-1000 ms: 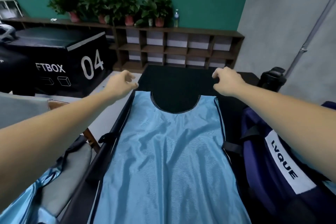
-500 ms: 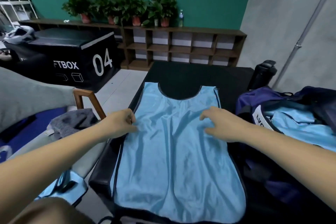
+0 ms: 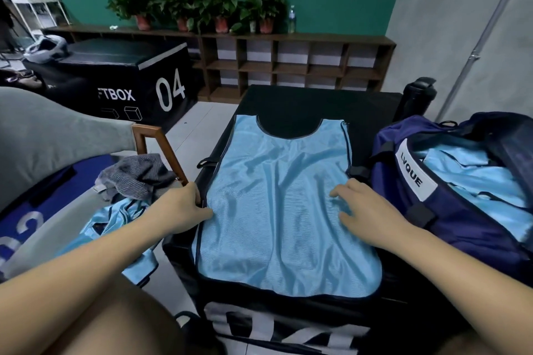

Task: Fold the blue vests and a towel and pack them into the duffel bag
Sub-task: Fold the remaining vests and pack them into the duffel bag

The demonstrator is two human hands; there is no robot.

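Note:
A light blue vest (image 3: 282, 204) lies spread flat on the black padded box (image 3: 372, 112), neck hole at the far end. My left hand (image 3: 184, 207) rests at the vest's left edge, thumb on the fabric and fingers curled at the box's side. My right hand (image 3: 366, 207) lies on the vest's right part with relaxed fingers. To the right stands the open navy duffel bag (image 3: 432, 219), with folded blue vests (image 3: 478, 181) inside. On the chair at left lie a crumpled grey striped towel (image 3: 138, 176) and another blue vest (image 3: 115, 219).
A wooden-armed chair (image 3: 161, 147) with a grey cushion stands at left. A black box marked 04 (image 3: 138, 81) sits beyond it. A black bottle (image 3: 415, 98) stands behind the duffel. Shelves with potted plants (image 3: 219, 6) line the green wall.
Both hands came back from the vest's far shoulder corners to its middle, at the left and right edges. The view shifted down and back, showing the duffel's inside.

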